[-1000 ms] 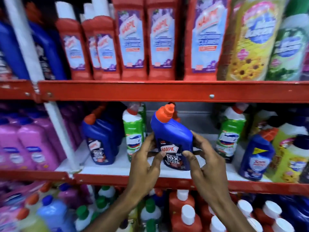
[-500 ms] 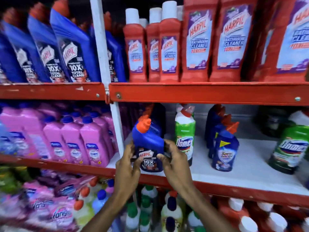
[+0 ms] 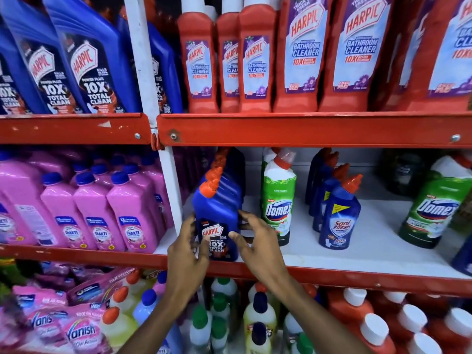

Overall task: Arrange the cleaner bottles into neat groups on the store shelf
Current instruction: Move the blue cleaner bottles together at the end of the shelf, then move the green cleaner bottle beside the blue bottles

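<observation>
A blue Harpic bottle with an orange cap stands at the front left of the white middle shelf, in front of other blue bottles. My left hand grips its left side, thumb over the label. My right hand holds its right side with fingers spread. To the right stand a green-and-white Domex bottle and a row of blue Sani Fresh bottles. Another Domex bottle stands farther right.
Red Harpic Bathroom Cleaner bottles and big blue Harpic bottles fill the top shelf. Pink Shakti bottles crowd the left bay beyond the white upright. Mixed bottles and Vanish packs sit below the red shelf edge.
Both hands carried the blue Harpic bottle left along the shelf and set it upright by the white upright, in front of the other blue bottles. The view shifted left with it.
</observation>
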Demonstrator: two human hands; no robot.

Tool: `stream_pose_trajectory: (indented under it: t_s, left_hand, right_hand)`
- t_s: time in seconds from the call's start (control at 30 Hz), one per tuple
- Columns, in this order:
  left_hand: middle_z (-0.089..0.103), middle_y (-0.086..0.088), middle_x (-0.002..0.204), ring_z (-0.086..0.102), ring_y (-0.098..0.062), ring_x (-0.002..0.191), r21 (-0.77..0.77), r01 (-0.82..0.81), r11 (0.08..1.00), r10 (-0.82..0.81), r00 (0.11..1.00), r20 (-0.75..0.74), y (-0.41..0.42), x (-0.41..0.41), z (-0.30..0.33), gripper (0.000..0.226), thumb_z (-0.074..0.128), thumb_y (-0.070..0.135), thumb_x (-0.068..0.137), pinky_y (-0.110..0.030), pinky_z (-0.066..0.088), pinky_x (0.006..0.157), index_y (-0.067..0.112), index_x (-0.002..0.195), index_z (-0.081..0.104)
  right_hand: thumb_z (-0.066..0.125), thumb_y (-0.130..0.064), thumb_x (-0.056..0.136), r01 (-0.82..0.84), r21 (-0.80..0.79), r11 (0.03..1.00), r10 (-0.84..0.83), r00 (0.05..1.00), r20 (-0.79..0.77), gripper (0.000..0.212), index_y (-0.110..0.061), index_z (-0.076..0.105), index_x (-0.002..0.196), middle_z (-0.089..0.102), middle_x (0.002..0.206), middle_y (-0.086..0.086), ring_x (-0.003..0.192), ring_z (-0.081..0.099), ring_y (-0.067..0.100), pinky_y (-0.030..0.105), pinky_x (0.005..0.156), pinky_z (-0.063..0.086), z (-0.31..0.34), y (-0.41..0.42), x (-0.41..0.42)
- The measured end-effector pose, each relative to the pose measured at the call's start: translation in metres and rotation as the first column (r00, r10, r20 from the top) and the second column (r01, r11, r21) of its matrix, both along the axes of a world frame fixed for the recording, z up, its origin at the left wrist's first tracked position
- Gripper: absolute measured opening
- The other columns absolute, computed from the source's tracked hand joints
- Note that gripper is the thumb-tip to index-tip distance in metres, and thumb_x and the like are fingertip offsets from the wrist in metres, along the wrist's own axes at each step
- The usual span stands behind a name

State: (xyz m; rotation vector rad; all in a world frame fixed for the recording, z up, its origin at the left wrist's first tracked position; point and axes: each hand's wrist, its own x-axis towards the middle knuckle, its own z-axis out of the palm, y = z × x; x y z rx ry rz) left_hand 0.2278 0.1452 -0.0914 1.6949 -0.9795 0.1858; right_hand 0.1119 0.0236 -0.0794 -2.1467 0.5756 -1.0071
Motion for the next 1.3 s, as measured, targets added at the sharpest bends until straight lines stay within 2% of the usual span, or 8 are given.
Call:
stream_pose_trajectory:
  t_s: [0.1, 0.17, 0.37, 0.47, 0.77, 1.07, 1.17, 1.3]
  left_hand:
    - [0.059, 0.021, 0.134, 0.066, -0.022, 0.118, -0.059, -0.052, 0.997, 0.050, 0.998, -0.036, -0.001, -0.012, -0.004, 0.064, 0.065, 0.014, 0.094, -0.048, 0.059, 0.097, 0.030, 0.149, 0.039]
    - [0.052, 0.001, 0.148, 0.055, -0.025, 0.134, -0.113, -0.124, 0.986, 0.126, 0.992, 0.012, -0.005, -0.023, -0.004, 0.061, 0.064, 0.020, 0.091, -0.056, 0.052, 0.106, 0.025, 0.147, 0.043]
    - [0.057, -0.014, 0.140, 0.054, -0.033, 0.129, -0.177, -0.058, 0.983, 0.136, 0.872, 0.470, -0.032, -0.081, 0.006, 0.050, 0.066, 0.024, 0.082, -0.051, 0.042, 0.111, 0.014, 0.131, 0.058]
    - [0.055, -0.014, 0.145, 0.050, -0.033, 0.136, -0.098, 0.046, 0.994, 0.024, 0.790, 0.613, -0.061, -0.115, 0.013, 0.059, 0.070, 0.024, 0.081, -0.044, 0.034, 0.117, 0.017, 0.136, 0.050]
    - [0.036, -0.017, 0.162, 0.035, -0.034, 0.151, 0.211, 0.236, 0.949, -0.312, 0.583, 0.751, -0.171, -0.231, 0.018, 0.070, 0.061, 0.020, 0.089, -0.054, 0.039, 0.118, 0.011, 0.153, 0.034]
    - [0.031, -0.012, 0.166, 0.033, -0.026, 0.152, 0.322, 0.449, 0.833, -0.532, 0.811, 0.244, -0.283, -0.276, 0.023, 0.073, 0.056, 0.010, 0.093, -0.018, 0.022, 0.117, 0.010, 0.157, 0.020]
    - [0.037, -0.013, 0.162, 0.040, -0.029, 0.148, 0.321, 0.506, 0.801, -0.534, 0.846, -0.001, -0.319, -0.279, 0.022, 0.073, 0.059, 0.007, 0.095, -0.032, 0.034, 0.118, 0.010, 0.157, 0.020]
    - [0.056, -0.009, 0.147, 0.050, -0.027, 0.140, 0.229, 0.631, 0.741, -0.597, 0.776, -0.203, -0.347, -0.278, 0.017, 0.056, 0.061, 0.005, 0.095, -0.043, 0.043, 0.116, 0.014, 0.145, 0.039]
  right_hand:
    - [0.066, -0.030, 0.093, -0.026, -0.014, 1.000, 0.026, 0.999, 0.018, 0.052, -0.024, 0.051, 0.142, 0.061, 0.132, -0.002, 0.108, 0.064, 0.005, 0.015, 0.090, 0.056, -0.001, -0.003, -0.013]
    - [0.063, -0.030, 0.094, -0.008, -0.071, 0.997, 0.010, 0.999, 0.032, 0.051, -0.028, 0.049, 0.143, 0.059, 0.133, -0.005, 0.114, 0.063, 0.008, 0.031, 0.096, 0.057, 0.001, -0.005, -0.030]
    - [0.063, -0.020, 0.093, 0.260, -0.363, 0.894, -0.258, 0.964, 0.055, 0.056, -0.018, 0.046, 0.147, 0.059, 0.138, 0.005, 0.126, 0.051, 0.013, 0.005, 0.107, 0.030, 0.010, -0.032, -0.117]
    - [0.067, -0.014, 0.088, 0.390, -0.425, 0.817, -0.374, 0.919, 0.124, 0.060, -0.010, 0.049, 0.145, 0.061, 0.136, 0.009, 0.125, 0.055, 0.020, 0.019, 0.103, 0.042, 0.011, -0.057, -0.165]
    - [0.060, -0.018, 0.092, 0.590, -0.377, 0.714, -0.614, 0.786, 0.066, 0.069, -0.011, 0.029, 0.154, 0.036, 0.160, 0.008, 0.147, 0.034, 0.020, 0.033, 0.117, 0.034, 0.004, -0.131, -0.277]
    - [0.051, -0.012, 0.095, 0.572, -0.092, 0.815, -0.578, 0.815, -0.050, 0.074, -0.003, 0.010, 0.157, 0.012, 0.168, 0.013, 0.155, 0.016, 0.024, 0.019, 0.118, 0.017, -0.012, -0.174, -0.287]
    - [0.048, -0.004, 0.094, 0.582, -0.020, 0.813, -0.583, 0.812, -0.040, 0.072, 0.001, 0.011, 0.155, 0.012, 0.166, 0.021, 0.155, 0.014, 0.030, 0.033, 0.126, 0.018, -0.014, -0.180, -0.277]
    - [0.051, 0.007, 0.084, 0.647, 0.087, 0.757, -0.652, 0.757, 0.046, 0.066, 0.004, 0.030, 0.147, 0.045, 0.147, 0.027, 0.136, 0.045, 0.039, 0.043, 0.114, 0.040, -0.016, -0.191, -0.268]
